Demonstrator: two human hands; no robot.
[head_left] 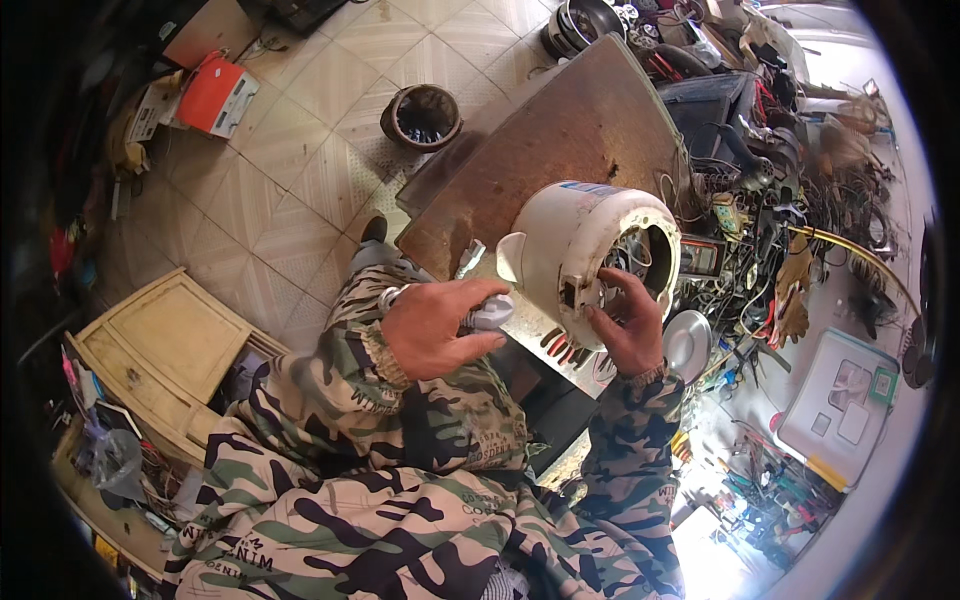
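Observation:
A white rounded electric pot [560, 232] lies on its side on the brown work table, its open base turned toward the right. Metal parts and wiring show inside that base. My right hand [635, 325] is at the rim of the opening, thumb and forefinger pinched together; what lies between them is too small to make out. My left hand [435, 325], to the left of the pot, is closed around a grey-white plug [490, 312]. Beyond this hand, a small whitish connector [470, 258] sits by the table's near edge.
The brown table [560, 130] reaches away from me. Red-handled pliers [562, 348] lie below the pot. Tangled cables and tools crowd the right side, with work gloves [793, 285] and a round metal lid [687, 345]. A dark bucket [422, 117] stands on the tiled floor; a wooden cabinet [165, 350] is at left.

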